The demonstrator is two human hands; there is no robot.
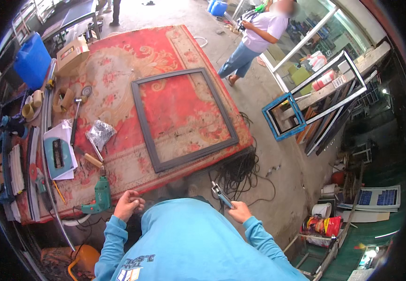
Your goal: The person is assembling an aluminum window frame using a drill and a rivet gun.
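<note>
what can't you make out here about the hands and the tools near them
Head view only:
- Left hand: curled into a fist; whether it holds anything is hidden by its own fingers.
- Right hand: grips a small metal tool, too small to identify.
- Table edge below the green drill: covered by the blue-sleeved torso.

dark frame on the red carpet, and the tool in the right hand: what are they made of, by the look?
The dark frame: probably painted or coated metal profile; thin, straight grey-brown bars with mitred corners and a matt face. Plastic cannot be ruled out. The tool in the right hand: likely metal with a grey, slightly shiny surface; too small to be sure. The carpet looks like woven textile, by its pattern and fringe-free flat pile.
</note>
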